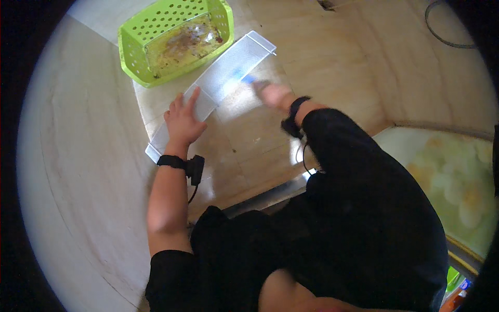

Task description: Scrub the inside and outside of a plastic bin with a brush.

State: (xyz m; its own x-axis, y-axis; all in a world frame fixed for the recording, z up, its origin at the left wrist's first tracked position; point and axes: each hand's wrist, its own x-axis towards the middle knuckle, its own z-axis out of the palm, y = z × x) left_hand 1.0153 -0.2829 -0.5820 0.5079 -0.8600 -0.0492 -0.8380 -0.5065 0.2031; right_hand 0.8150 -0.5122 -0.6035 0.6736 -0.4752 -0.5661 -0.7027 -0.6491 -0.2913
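Note:
A long white wire-mesh tray or panel point(230, 64) lies slantwise on the tiled floor in front of me. Flat on its nearer half rests my left hand point(184, 119), fingers spread, with the thumb off the near edge. My right hand point(274, 93), blurred by motion, is closed around a blue tool point(248, 79) that looks like a brush. The tool's blue end is over or against the far half of the mesh, at its right edge; the blur hides whether they touch. The fingers cover most of its handle.
A green perforated plastic basket point(128, 58) stands just beyond the mesh, its bottom stained brown. Pale marbled wall point(85, 136) rises on the left. A thin dark hose or cable point(432, 33) curves at far right. A metal-edged strip point(265, 197) runs near my knees.

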